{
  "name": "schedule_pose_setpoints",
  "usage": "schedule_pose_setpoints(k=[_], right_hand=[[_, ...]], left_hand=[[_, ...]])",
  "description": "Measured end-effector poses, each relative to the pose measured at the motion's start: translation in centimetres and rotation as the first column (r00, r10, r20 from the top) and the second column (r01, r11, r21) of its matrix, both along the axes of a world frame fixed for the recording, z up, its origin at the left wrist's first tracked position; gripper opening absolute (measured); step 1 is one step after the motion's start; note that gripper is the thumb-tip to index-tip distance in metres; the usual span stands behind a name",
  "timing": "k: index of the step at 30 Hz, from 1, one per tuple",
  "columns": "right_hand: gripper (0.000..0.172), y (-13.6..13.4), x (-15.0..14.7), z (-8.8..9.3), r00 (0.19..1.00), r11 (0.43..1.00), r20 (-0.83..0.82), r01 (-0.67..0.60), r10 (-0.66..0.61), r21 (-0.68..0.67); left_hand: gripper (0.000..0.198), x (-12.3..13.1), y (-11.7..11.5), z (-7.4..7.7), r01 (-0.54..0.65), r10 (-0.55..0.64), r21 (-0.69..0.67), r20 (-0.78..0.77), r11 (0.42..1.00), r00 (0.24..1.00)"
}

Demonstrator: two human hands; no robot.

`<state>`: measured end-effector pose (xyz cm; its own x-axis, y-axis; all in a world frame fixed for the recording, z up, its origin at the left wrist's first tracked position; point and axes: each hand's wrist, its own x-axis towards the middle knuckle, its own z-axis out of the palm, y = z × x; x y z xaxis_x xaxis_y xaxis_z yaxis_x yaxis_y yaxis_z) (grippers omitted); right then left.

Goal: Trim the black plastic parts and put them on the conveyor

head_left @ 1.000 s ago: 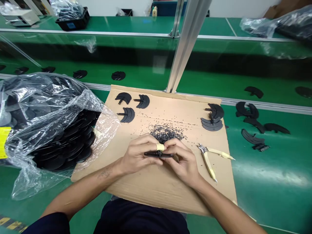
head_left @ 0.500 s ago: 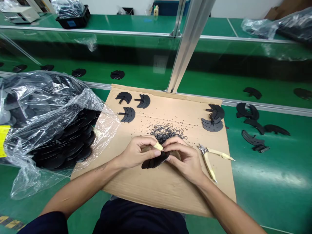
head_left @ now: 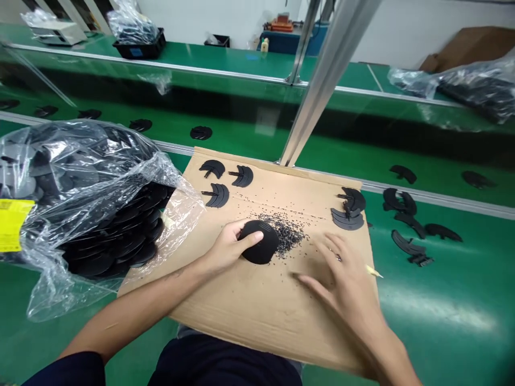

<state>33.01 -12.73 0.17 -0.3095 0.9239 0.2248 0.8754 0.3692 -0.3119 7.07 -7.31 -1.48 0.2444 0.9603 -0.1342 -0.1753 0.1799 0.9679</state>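
Note:
A round black plastic disc (head_left: 259, 244) is held over the cardboard by my left hand (head_left: 231, 247), thumb on its face and fingers behind. My right hand (head_left: 346, 279), slightly blurred, is spread apart from the disc with nothing gripped. It hovers over the cutting pliers, mostly covering them; one pale yellow handle end (head_left: 374, 272) sticks out beyond it. A scatter of small black plastic bits (head_left: 287, 233) lies just behind the disc. Curved black parts with stems (head_left: 217, 195) rest at the cardboard's back left, and more curved parts (head_left: 348, 219) at its back right.
The cardboard sheet (head_left: 241, 311) covers the green bench in front of me. At left bulges a clear plastic bag (head_left: 80, 155) full of black discs (head_left: 116, 241). Loose black pieces (head_left: 408, 244) lie on the right. A metal post (head_left: 317, 102) rises behind the cardboard.
My right hand has let go of the disc and moved right over the pliers. My left hand keeps the disc, now turned with its flat face up. The view has tilted slightly.

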Motion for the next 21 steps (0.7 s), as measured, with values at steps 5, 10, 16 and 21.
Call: schedule_pose_setpoints(k=[5, 10, 16, 21], right_hand=[[0.067, -3.8, 5.6, -0.7, 0.915, 0.966, 0.315, 0.256, -0.251, 0.025], [0.058, -3.4, 5.6, 0.5, 0.922, 0.962, 0.277, 0.256, -0.271, 0.090], [0.032, 1.8, 1.4, 2.6, 0.933, 0.985, -0.356, -0.014, -0.048, -0.171], [0.030, 4.9, -3.1, 1.6, 0.810, 0.959, -0.587, -0.161, -0.006, -0.233]], left_hand=[[0.038, 0.0, 0.4, 0.2, -0.043, 0.046, -0.056, 0.055, 0.998, 0.997], [0.037, 0.0, 0.3, -0.1, -0.046, 0.046, 0.007, 0.034, 0.999, 0.998], [0.033, -0.3, 0.4, -0.4, -0.017, 0.017, 0.168, 0.001, 0.986, 1.000], [0.028, -0.5, 0.3, -0.5, -0.006, 0.021, 0.250, -0.056, 0.968, 0.998]])
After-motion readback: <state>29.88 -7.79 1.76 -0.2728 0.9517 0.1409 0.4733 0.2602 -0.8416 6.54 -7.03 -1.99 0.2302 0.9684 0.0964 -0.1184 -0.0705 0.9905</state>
